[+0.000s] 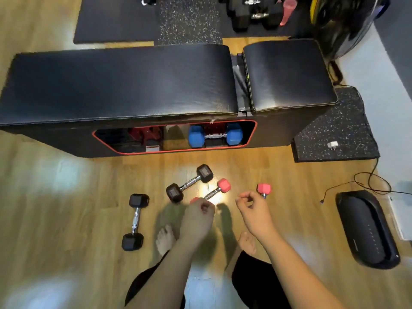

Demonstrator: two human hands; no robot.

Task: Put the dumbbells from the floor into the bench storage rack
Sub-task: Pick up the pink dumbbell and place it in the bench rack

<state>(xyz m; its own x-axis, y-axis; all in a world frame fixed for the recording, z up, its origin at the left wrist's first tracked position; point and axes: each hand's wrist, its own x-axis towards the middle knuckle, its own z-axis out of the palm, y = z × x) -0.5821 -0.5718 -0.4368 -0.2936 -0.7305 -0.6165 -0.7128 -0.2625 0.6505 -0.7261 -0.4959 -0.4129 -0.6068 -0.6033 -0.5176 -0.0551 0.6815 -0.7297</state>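
Two pink dumbbells lie on the wood floor in front of me. The left pink dumbbell (217, 189) points its near end under my left hand (197, 217), which hovers above it with fingers curled in, holding nothing. Only one head of the right pink dumbbell (263, 188) shows; my right hand (254, 211) covers the rest, fingers loosely bent and apart. A black dumbbell (189, 182) lies just left of the pink ones, and another black dumbbell (135, 221) lies farther left. A blue dumbbell (215, 136) sits in the bench storage rack (104, 141), behind the red-edged opening.
The black padded bench (120, 83) spans the view above the rack. A black device (365, 228) lies on the floor at right, with a cable (370, 179) running past it. A speckled mat (334, 130) with a white plug sits beside the bench. My bare feet (165, 238) stand below the hands.
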